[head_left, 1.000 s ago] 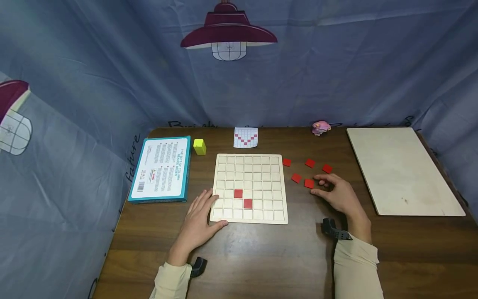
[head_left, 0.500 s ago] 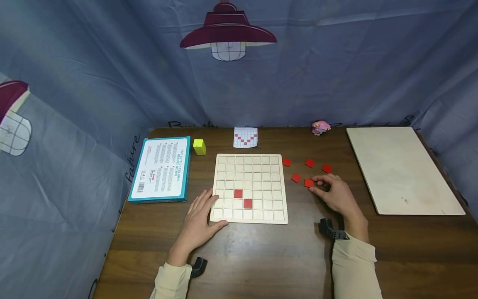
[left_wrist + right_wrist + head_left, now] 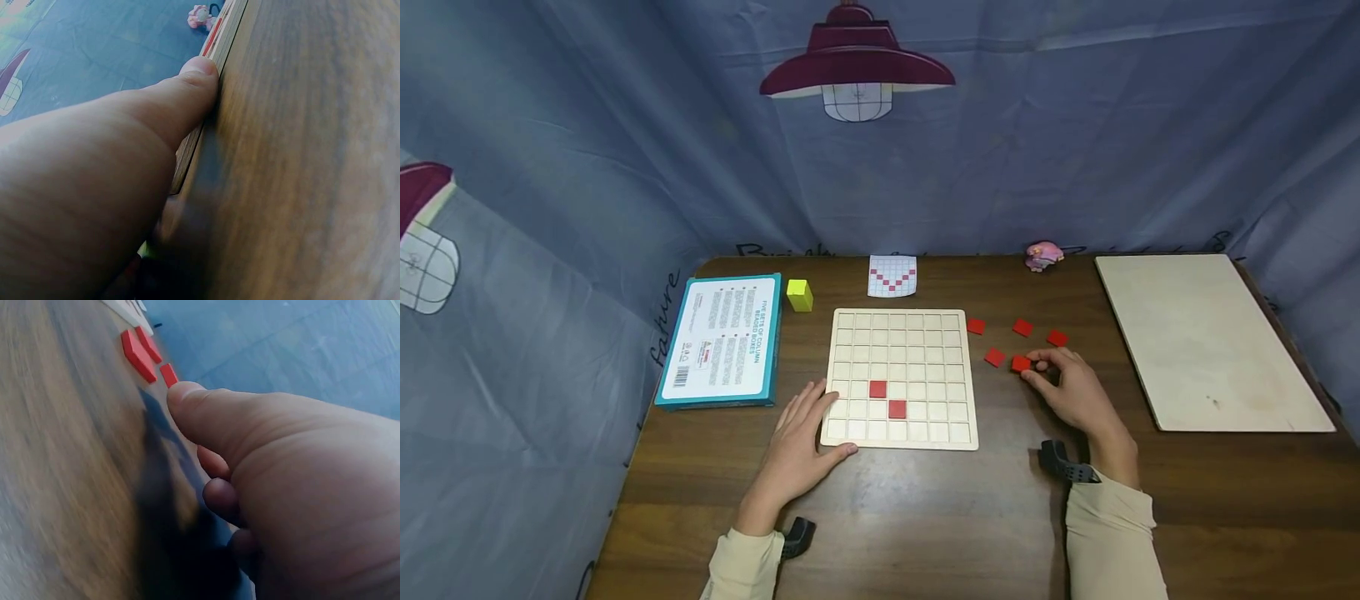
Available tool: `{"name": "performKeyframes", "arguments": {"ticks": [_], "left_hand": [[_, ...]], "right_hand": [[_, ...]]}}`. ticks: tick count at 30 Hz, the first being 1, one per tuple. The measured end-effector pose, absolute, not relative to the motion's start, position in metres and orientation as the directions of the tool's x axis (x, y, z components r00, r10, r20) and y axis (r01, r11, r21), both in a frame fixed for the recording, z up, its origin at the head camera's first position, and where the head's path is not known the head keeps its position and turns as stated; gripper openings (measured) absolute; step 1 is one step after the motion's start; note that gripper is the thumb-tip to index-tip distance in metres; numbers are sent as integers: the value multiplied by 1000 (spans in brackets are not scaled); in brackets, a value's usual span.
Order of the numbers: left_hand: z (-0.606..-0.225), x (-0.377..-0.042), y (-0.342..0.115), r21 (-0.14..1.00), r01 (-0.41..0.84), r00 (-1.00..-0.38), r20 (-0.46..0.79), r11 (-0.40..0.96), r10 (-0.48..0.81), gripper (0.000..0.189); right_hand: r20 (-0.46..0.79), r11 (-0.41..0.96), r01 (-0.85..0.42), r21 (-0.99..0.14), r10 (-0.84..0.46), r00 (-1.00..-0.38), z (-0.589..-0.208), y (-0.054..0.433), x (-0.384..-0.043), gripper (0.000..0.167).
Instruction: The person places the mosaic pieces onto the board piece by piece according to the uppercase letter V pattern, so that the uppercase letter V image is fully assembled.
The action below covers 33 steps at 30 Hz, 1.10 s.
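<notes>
A square wooden grid board (image 3: 917,352) lies on the table, with two red tiles set diagonally in its lower left cells. My left hand (image 3: 797,450) rests at the board's lower left corner, fingers extended along the left side and thumb by the front edge. In the left wrist view its thumb (image 3: 197,78) touches the board's edge. My right hand (image 3: 1078,396) pinches a red square tile (image 3: 1020,363) between thumb and fingers, just off the tabletop or at it. Several other red tiles (image 3: 995,357) lie loose right of the board. The right wrist view partly hides the pinched tile behind the thumb (image 3: 194,403).
A small paper card (image 3: 892,276) with a red V pattern lies behind the board. A yellow block (image 3: 800,295) and a blue-edged box (image 3: 722,337) are on the left. A pink figurine (image 3: 1043,257) stands at the back, and a pale panel (image 3: 1210,342) lies at the right.
My right hand has moved slightly left and closed its thumb and fingers on the nearest red tile, which now looks slightly raised. The left hand has stayed in place.
</notes>
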<state>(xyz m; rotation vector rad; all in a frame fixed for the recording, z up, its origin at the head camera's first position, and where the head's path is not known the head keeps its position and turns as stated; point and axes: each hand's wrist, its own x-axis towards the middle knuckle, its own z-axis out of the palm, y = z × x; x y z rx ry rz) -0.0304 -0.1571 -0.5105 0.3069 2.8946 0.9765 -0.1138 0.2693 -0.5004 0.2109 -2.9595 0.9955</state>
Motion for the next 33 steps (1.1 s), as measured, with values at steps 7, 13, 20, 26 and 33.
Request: {"name": "performKeyframes", "arguments": {"ticks": [7,13,20,26,33], "left_hand": [[-512,-32,-157,598,165,-978,-7,784,211,85],[-511,-32,-156,602,166,-977,-6,781,213,85],[-511,-34,-155,600,170,-976,-4,782,216,85],[-512,-33,-156,598,169,-977,-1,783,212,85],[-512,-31,-158,594,158,-978,-18,789,209,86]], "right_hand": [[66,783,-137,-607,-122,-990,-500,259,-117,29],[87,774,-165,-611,-141,-986,-498,239,-121,28],[104,758,-198,-622,-171,-980,-490,212,-124,29],[103,725,-244,-644,-234,-967,-481,183,-129,30],[113,689,-292,-663,-293,-949,-476,150,-133,29]]}}
